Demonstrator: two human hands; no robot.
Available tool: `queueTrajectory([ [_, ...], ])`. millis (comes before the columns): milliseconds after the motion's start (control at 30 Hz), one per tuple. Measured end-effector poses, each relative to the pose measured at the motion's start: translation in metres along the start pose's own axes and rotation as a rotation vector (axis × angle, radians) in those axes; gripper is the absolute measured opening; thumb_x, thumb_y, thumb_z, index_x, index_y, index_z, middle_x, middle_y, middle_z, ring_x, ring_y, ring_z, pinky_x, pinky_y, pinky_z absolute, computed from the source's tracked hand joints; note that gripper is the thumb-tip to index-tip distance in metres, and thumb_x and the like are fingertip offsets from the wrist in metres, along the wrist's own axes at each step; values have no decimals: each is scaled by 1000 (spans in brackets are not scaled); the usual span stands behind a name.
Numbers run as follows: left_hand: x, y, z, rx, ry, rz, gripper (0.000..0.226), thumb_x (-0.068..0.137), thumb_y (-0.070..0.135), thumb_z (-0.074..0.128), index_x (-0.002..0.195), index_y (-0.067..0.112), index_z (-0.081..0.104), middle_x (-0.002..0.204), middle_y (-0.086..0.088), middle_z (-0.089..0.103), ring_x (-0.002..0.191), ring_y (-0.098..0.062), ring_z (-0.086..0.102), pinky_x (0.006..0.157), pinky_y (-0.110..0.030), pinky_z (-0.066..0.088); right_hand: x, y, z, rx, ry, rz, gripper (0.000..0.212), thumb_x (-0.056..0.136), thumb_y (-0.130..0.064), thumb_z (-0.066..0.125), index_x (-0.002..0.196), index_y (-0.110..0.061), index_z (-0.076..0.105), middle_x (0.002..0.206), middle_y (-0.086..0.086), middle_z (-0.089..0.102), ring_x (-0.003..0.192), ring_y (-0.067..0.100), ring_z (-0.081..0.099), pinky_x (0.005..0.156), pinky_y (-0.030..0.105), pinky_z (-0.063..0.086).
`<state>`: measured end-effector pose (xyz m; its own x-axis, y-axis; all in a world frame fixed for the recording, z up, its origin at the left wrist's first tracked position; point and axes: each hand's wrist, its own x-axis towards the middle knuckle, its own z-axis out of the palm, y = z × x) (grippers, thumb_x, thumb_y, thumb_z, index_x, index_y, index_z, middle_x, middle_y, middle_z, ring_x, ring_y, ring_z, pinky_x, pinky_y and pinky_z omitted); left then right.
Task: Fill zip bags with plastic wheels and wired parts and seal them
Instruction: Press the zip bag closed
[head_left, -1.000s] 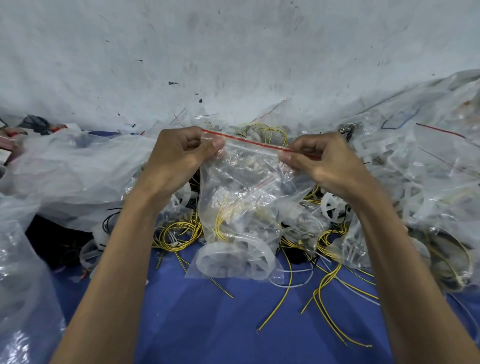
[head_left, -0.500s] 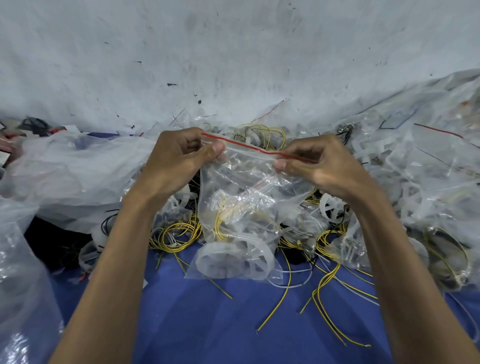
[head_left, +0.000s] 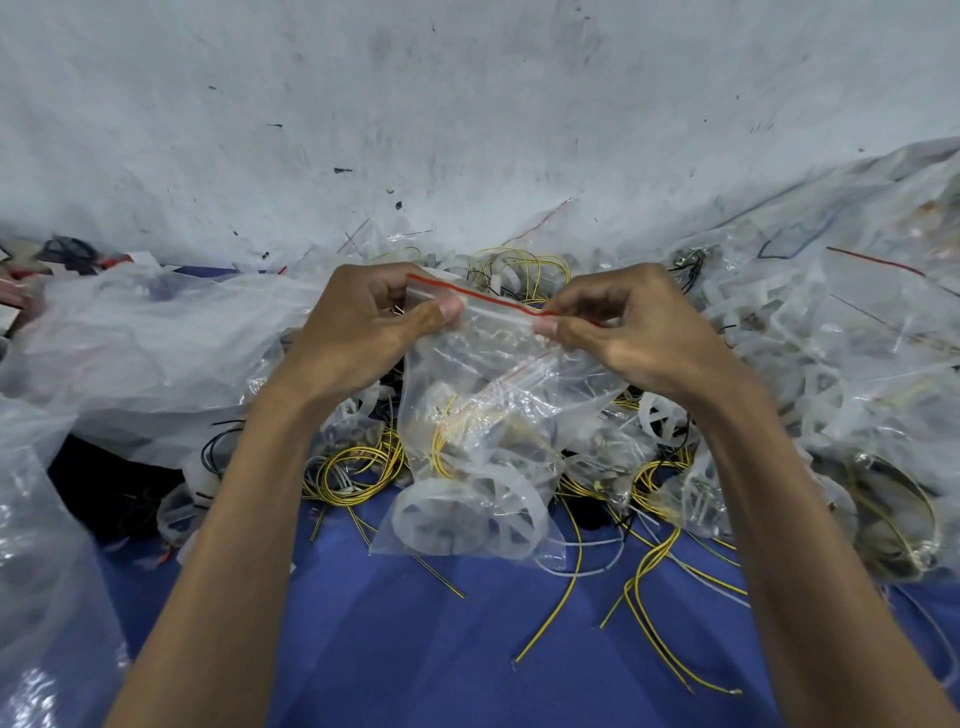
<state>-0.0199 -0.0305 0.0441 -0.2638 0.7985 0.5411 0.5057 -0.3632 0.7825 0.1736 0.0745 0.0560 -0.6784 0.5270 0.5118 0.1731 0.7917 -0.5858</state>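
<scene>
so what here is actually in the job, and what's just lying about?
In the job: left hand and right hand, both pinching the top of the zip bag; its red zip strip; the plastic wheel and yellow wire inside it.
Lying about: loose yellow wires on the blue surface; big clear plastic sheet at left; pile of loose wheels at right.

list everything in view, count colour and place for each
zip bag: one, clear with red strip, held up at centre; a white wheel and yellow wire inside
wheels: many, translucent white, piled behind and right of the bag
wires: many, yellow, loose on the cloth and in the pile
sheets: several, clear plastic, left and right edges
cloth: one, blue, under everything
wall: one, grey-white, behind
left hand: one, pinches the bag's top left end
right hand: one, pinches the strip further right
</scene>
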Motion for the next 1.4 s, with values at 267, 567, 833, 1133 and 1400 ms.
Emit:
queueTrajectory([
  [267,1,-1,1,56,-6,18,11,72,35,67,82,31,69,77,18,72,76,3,67,71,-11,52,0,-1,1,-47,12,-10,5,81,-26,69,77,-22,69,67,-9,66,66,12,61,65,25,49],
  [567,1,1,7,68,19,56,3,80,23,69,80,26,69,74,17,71,74,2,66,67,-11,51,2,-3,4,-176,36,-67,8,84,-19,67,84,-12,70,72,-1,67,65,12,61,62,14,46],
  [833,-1,7,18,125,48,102,6,80,21,72,78,25,68,72,12,70,66,-2,64,58,-17,50,5,-6,7,-236,30,-156,12,84,-16,67,73,-11,67,66,7,65,64,24,61,61,32,45],
  [1133,-2,10,23,119,50,80,8,80,25,70,82,31,67,77,16,71,75,-6,68,68,-30,57,5,-8,14,-135,101,-131,6,83,-15,69,79,-10,70,69,3,68,65,15,63,61,28,49],
  [1400,0,11,29,166,64,167,21,81,16,71,77,36,64,72,20,67,70,3,63,62,-16,51,8,-10,17,-171,126,-138,9,81,-23,70,82,-13,72,69,1,69,65,17,64,63,37,53],
])
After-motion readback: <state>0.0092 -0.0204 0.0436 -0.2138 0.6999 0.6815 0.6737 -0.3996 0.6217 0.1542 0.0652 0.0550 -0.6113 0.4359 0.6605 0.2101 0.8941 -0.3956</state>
